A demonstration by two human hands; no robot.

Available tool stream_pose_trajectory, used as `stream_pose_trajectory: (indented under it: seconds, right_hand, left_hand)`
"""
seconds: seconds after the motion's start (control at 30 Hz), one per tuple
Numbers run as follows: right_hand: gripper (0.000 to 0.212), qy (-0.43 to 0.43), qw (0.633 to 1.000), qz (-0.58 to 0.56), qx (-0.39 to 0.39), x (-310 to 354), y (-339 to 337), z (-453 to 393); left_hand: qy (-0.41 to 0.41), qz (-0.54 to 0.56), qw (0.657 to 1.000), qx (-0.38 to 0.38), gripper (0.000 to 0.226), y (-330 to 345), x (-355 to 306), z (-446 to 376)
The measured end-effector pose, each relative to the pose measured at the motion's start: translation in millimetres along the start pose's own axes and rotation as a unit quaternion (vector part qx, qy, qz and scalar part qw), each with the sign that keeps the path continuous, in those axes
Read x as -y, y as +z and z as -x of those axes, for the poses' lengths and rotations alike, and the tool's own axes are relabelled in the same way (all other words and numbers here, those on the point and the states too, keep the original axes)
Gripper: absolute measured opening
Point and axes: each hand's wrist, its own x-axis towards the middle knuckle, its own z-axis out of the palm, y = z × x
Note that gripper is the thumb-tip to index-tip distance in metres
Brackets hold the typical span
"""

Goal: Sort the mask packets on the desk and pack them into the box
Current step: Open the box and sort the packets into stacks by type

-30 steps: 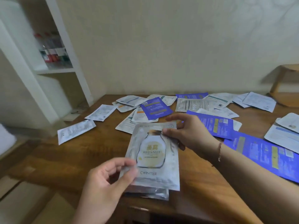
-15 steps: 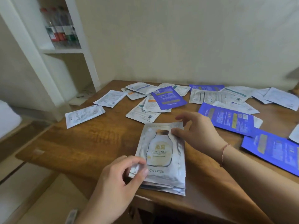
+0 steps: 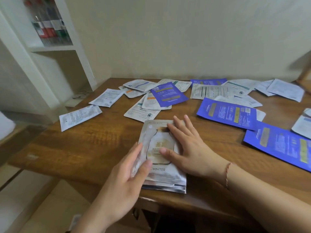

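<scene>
Mask packets, silver with a bottle picture and the word "CWINTER" [image 3: 162,165], lie stacked at the near edge of the wooden desk [image 3: 84,148]. The right hand [image 3: 186,148] lies flat on the top packet, fingers straight and spread, thumb across the bottle picture. The left hand [image 3: 124,180] rests against the stack's left edge, fingers straight along it, thumb on the top face, gripping nothing. Farther back, white packets [image 3: 79,116] lie scattered from left to right. Blue packets [image 3: 227,113] lie at the right and one [image 3: 169,94] at the far middle. A white shelf [image 3: 55,47] holding bottles stands at the far left.
</scene>
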Motion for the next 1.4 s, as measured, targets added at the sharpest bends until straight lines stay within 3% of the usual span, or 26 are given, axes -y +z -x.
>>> stream_pose_trajectory:
  seconds: [0.13, 0.27, 0.33, 0.4, 0.5, 0.67, 0.73, 0.8, 0.87, 0.93, 1.03, 1.27, 1.4]
  right_hand:
    - [0.092, -0.012, 1.000, 0.002, 0.012, -4.4, 0.4, 0.5]
    - [0.094, -0.024, 1.000, 0.004, -0.019, 1.8, -6.7, 4.5]
    - [0.092, -0.019, 0.999, 0.014, -0.024, 6.3, -10.6, 1.5]
    - [0.088, -0.016, 0.998, 0.065, 0.000, 7.7, -9.1, -3.1]
    - [0.079, 0.004, 0.997, 0.071, 0.033, 4.1, -2.2, -4.6]
    - [0.078, 0.017, 0.999, 0.041, 0.026, 2.5, 4.2, -1.1]
    - [0.080, 0.020, 1.000, -0.012, 0.006, 4.6, 2.9, 2.1]
    - [0.081, 0.054, 0.984, -0.160, -0.049, 9.2, 0.7, 12.6]
    - [0.078, 0.121, 0.910, -0.386, -0.088, 15.2, 0.2, 25.7]
    - [0.069, 0.152, 0.835, -0.524, -0.075, 17.6, 9.4, 31.9]
    - [0.051, 0.163, 0.811, -0.555, -0.081, 20.3, 29.3, 27.2]
    - [0.083, 0.181, 0.812, -0.551, -0.066, 24.4, 35.6, 29.6]
    - [0.063, 0.175, 0.807, -0.562, -0.053, 15.1, 34.3, 28.2]
  left_hand:
    - [0.025, -0.080, 0.996, 0.026, 0.093, 0.8, 7.3, 6.4]
    - [0.036, -0.040, 0.999, -0.006, 0.086, -12.3, -1.3, -17.7]
    - [0.066, -0.081, 0.995, -0.007, 0.082, -15.2, -9.9, -41.8]
    - [0.094, -0.152, 0.983, 0.034, 0.082, -11.4, -18.0, -61.8]
    - [0.073, -0.195, 0.973, 0.094, 0.086, -2.9, -17.3, -76.2]
    - [0.067, -0.218, 0.967, 0.108, 0.086, 3.3, -10.5, -75.0]
    - [0.067, -0.178, 0.977, 0.093, 0.085, 1.8, -9.4, -72.1]
    - [0.015, -0.046, 0.998, 0.051, 0.081, -2.2, -12.8, -65.3]
    - [-0.053, 0.164, 0.985, 0.017, 0.076, -9.3, -15.8, -61.2]
    - [-0.100, 0.291, 0.951, 0.040, 0.081, -15.5, -16.2, -62.0]
    - [-0.129, 0.336, 0.930, 0.076, 0.090, -17.5, -15.4, -62.9]
    - [-0.138, 0.349, 0.924, 0.077, 0.081, -15.7, -18.8, -61.2]
    - [-0.138, 0.365, 0.919, 0.065, 0.080, -17.6, -20.5, -64.7]
